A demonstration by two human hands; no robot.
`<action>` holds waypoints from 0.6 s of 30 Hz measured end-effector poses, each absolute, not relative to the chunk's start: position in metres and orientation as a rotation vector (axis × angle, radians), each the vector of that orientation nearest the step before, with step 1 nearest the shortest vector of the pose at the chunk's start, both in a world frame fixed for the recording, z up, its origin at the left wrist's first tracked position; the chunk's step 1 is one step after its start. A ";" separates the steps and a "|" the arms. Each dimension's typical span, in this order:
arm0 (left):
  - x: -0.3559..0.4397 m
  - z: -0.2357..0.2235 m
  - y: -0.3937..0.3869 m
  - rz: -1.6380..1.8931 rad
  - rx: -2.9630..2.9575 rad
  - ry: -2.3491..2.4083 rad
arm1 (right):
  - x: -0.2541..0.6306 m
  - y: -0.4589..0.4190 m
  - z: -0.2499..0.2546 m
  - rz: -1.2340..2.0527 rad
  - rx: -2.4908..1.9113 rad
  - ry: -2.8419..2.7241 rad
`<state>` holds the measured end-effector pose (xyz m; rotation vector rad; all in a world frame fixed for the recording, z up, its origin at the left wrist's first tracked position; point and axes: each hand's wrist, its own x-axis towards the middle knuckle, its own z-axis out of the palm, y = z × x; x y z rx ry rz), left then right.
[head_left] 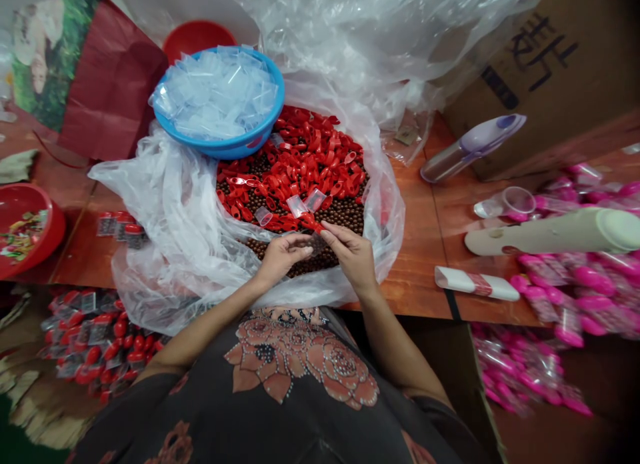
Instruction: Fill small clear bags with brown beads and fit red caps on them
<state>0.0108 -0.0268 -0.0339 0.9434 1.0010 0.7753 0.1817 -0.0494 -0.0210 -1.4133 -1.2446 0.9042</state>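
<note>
At left, a red bowl (54, 232) rests on the worktop (415, 227). To its right, a blue basin (235, 149) filled with clear plastic pieces (215, 91) stands at the far side of a plastic liner (170, 201). Left hand (280, 256): grip closed on a clear case (318, 245), located above brown balls (350, 214). Right hand (355, 255): grip pinching a red cap (314, 227) at the case's far end. At right: a flask (467, 149), then pink-capped containers (595, 277).

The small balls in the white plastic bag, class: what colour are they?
The small balls are brown, showing best in the head view.
</note>
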 end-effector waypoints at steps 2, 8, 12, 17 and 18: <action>0.010 -0.036 -0.027 0.803 0.929 0.984 | 0.180 -0.051 -0.022 0.879 -1.383 -1.270; 0.007 -0.038 -0.028 0.831 0.976 0.949 | 0.184 -0.055 -0.028 0.901 -1.318 -1.226; 0.008 -0.036 -0.029 0.831 1.000 0.958 | 0.189 -0.055 -0.033 0.985 -1.283 -1.202; 0.008 -0.037 -0.030 0.823 1.025 0.996 | 0.193 -0.056 -0.024 0.969 -1.320 -1.106; 0.008 -0.038 -0.030 0.820 1.024 0.999 | 0.194 -0.056 -0.021 0.955 -1.336 -1.090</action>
